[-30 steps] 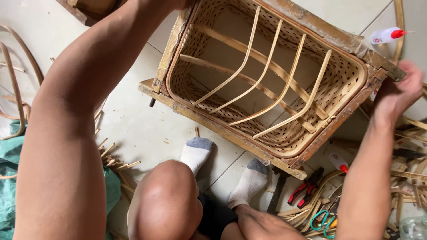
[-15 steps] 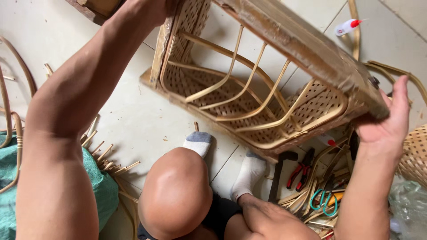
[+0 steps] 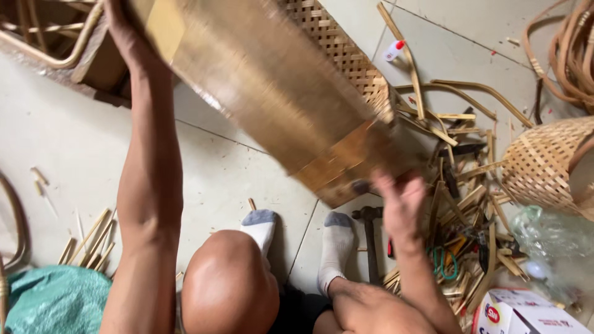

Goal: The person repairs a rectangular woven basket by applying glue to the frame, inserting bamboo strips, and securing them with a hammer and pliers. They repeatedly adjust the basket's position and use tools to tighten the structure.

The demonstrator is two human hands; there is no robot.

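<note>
Bare arms and knees, no sleeves, white socks (image 3: 337, 250) with grey toes, dark shorts (image 3: 297, 312).

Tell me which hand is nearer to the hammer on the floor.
Right. The right hand is at the lower corner of the woven rattan frame, just above the hammer. The left hand holds the frame's far upper end, well away from it.

Woven rattan basket (image 3: 278, 99) now flipped, solid base facing up instead of open inside, apparently mid-swing, blurred, right hand (image 3: 399, 201) shifted under its lower corner
</note>
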